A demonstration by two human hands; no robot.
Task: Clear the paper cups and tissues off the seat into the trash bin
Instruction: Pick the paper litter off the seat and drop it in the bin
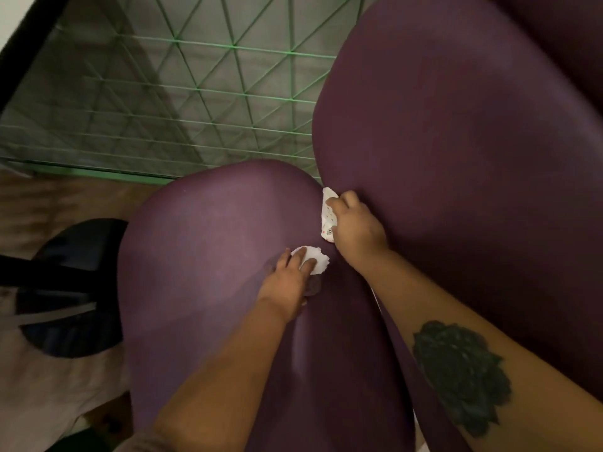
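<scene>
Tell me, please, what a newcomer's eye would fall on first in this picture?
Two hands meet mid-frame on the purple seat: the left hand presses a crumpled white tissue, while the right hand grips a dotted paper cup wedged in the crease against the purple backrest. Behind, upper left, runs a green wire grid.

You are seeing purple seat cushions (208, 223), white tissue (315, 261), red-dotted white paper cup (327, 216), green wire mesh (182, 93).
</scene>
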